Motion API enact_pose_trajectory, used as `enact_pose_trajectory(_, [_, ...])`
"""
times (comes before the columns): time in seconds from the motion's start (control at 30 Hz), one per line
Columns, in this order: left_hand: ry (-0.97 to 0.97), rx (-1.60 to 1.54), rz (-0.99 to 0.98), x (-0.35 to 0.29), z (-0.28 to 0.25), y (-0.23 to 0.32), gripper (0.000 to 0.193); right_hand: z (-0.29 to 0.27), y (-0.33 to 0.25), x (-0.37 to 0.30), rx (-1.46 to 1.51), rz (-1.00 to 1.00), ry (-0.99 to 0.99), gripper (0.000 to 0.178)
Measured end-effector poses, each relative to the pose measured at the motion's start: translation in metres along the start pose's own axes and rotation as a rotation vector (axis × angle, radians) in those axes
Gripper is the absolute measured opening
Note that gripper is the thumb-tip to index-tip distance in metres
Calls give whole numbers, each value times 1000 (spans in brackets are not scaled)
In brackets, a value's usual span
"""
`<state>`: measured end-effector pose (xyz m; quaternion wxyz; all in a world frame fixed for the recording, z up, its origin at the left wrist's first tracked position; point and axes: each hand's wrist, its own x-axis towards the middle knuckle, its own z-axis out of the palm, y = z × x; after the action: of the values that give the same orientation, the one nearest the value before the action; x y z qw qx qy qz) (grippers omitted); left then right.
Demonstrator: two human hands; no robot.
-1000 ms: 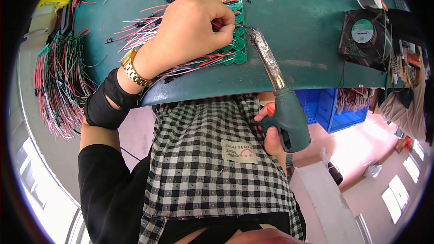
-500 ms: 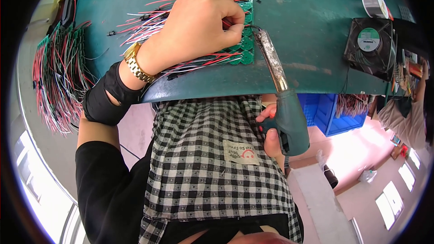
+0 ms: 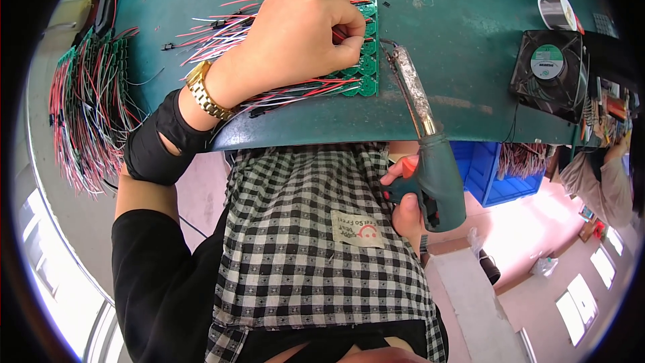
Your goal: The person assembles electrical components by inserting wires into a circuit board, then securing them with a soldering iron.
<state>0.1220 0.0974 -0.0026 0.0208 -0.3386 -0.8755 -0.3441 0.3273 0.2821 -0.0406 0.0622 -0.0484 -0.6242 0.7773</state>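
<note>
Your left hand (image 3: 295,44) stays pinched on a wire over the green circuit board (image 3: 366,67); your right hand (image 3: 405,205) keeps gripping the soldering gun (image 3: 430,161), tip still at the board.

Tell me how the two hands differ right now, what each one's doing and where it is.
The left hand lies on top of the green table, pressing on the green circuit boards and pinching wires; the right hand sits below the table edge, wrapped round the teal soldering gun. The left wrist wears a gold watch; the right is mostly hidden. Both are bare.
</note>
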Motion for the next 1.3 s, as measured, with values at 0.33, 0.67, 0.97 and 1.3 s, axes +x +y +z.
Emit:
enact_pose_trajectory(0.33, [7,14,13,0,1,2,6,-10,-6,-3,-266,72,-106,52])
enact_pose_trajectory(0.67, [7,15,3,0,1,2,5,-13,-14,5,-96,-78,45,51])
enact_pose_trajectory(0.97, [30,26,57,4,-1,2,5,-11,-4,2,-45,-91,68,60])
enact_pose_trajectory(1.3, [-30,256,92,10,-68,-13,12,-8,2,-4,-25,-176,169,57])
